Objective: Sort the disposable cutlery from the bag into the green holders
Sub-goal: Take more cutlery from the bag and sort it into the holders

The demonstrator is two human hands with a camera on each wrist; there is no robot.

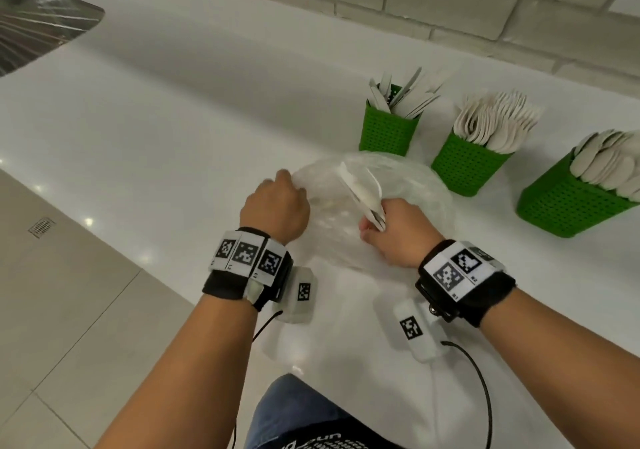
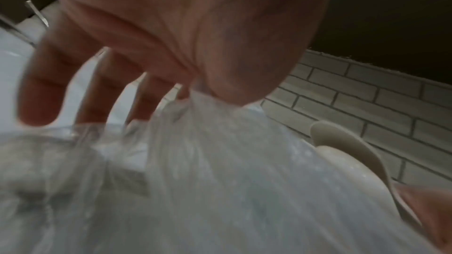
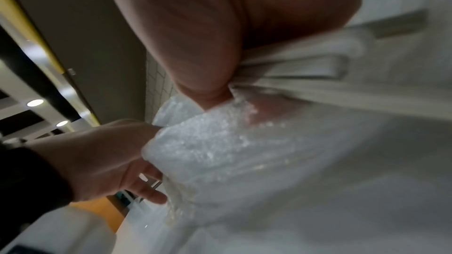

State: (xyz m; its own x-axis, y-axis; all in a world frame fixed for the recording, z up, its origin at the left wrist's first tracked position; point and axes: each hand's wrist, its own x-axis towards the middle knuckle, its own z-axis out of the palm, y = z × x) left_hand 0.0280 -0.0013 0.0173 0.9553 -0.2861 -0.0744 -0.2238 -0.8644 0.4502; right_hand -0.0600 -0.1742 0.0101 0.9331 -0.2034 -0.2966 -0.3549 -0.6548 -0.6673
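- At the bottom centre of the head view, the right hand [image 1: 398,232] is curled round a small bundle of white disposable cutlery pieces [image 1: 363,194], their tips fanning up and left above the clear crinkled plastic bag [image 1: 408,185].
- The left hand [image 1: 277,206] is just left of it; only the left-wrist view shows its thumb and forefinger pinching a gathered fold of the bag while the other fingers [image 2: 44,92] hang spread.
- The right-wrist view alone shows the flat handles sticking out of the fist; which kind of cutlery they are cannot be told.
- The bag lies on the white glossy countertop [image 1: 173,119].
- Behind the bag, in the right half of the frame, three green perforated plastic holders stand in a row: the left holder [image 1: 388,133] has flat knife-like pieces, the middle holder [image 1: 467,164] forks, the right holder [image 1: 568,206] spoons.
- A pale brick-tiled wall [image 1: 450,8] fills the top of the frame.
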